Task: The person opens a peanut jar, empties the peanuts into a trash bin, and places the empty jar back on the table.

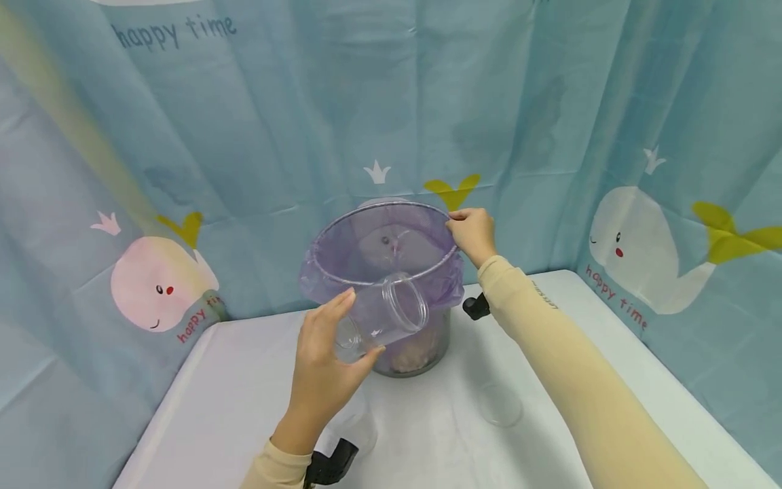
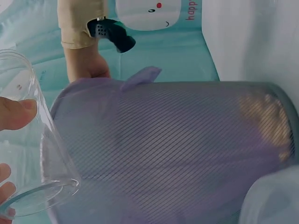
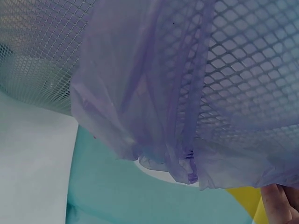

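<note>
My left hand (image 1: pixel 324 360) grips a clear jar (image 1: pixel 394 309), tilted on its side with its mouth toward the right, in front of a mesh bin (image 1: pixel 440 339). No contents show in the jar. A purple bag (image 1: pixel 442 288) lines the bin and folds over its rim. At the rim's right side, my right hand (image 1: pixel 473 234) pinches the edge with the bag; only some of its fingers (image 3: pixel 275 203) appear in the right wrist view. Something pale and lumpy (image 1: pixel 415 353) lies at the bin's bottom, seen dimly through the mesh.
A clear round disc, perhaps a lid (image 1: pixel 501 405), lies on the white table (image 1: pixel 427 435) right of the bin. Another clear container (image 1: pixel 357 428) stands partly behind my left wrist. Blue curtains (image 1: pixel 305 136) with whale prints hang close behind and beside the table.
</note>
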Demonstrator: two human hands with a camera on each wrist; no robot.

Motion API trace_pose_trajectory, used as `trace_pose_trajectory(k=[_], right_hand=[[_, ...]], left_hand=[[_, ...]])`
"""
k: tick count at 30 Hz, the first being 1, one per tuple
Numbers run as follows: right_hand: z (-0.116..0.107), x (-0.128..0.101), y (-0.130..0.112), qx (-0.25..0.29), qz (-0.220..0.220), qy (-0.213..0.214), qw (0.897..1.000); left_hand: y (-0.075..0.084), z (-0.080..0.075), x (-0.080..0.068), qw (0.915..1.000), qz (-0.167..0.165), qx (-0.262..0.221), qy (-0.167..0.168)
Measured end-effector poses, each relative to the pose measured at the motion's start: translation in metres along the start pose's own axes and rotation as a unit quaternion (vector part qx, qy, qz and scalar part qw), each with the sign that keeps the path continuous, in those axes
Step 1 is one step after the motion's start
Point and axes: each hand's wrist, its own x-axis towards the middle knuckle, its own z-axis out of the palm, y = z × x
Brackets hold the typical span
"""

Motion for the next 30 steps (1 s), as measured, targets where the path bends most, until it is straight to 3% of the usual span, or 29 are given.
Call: trace_pose_trajectory(k=[15,23,30], right_hand=[[0.002,0.000,0.002,0.013,0.004,0.010,1.000],[0.003,0.000,0.001,0.006,0.001,0.013,1.000],[0.005,-0.001,0.002,0.010,0.006,0.018,1.000]], left_hand=[[0.014,0.027,-0.030,0.9991,-0.038,-0.017,-0.005],[0.022,0.042,-0.047,0.9940,-0.098,-0.041,-0.028],[0.031,0.053,-0.062,0.9819,-0.164,-0.068,-0.066]])
